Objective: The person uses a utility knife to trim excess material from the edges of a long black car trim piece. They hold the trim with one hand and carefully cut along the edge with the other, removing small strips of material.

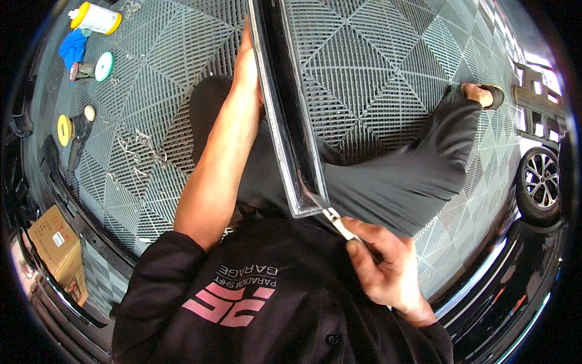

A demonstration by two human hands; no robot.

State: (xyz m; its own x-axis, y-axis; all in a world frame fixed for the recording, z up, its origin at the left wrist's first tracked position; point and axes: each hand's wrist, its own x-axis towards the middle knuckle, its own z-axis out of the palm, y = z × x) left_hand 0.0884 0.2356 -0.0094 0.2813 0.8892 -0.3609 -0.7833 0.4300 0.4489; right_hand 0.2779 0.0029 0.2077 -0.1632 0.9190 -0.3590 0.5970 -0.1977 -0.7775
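A long, narrow black trim piece [280,79] with pale edges runs from the top of the view down to my lap. My right hand [385,262] pinches a slim utility knife [342,225] with a white handle. Its thin blade reaches over the near right corner of the trim, at the end closest to me. My left forearm stretches up along the trim's left side, and my left hand [247,57] rests against its edge. The fingers of that hand are hidden behind the trim.
Grey grated tiles [357,73] cover the floor. On the left lie a yellow-and-white bottle [96,18], a blue cloth [73,47], a polisher [77,128] and thin pale strips [136,151]. A cardboard box [57,242] stands lower left. A wheel [538,185] is at right.
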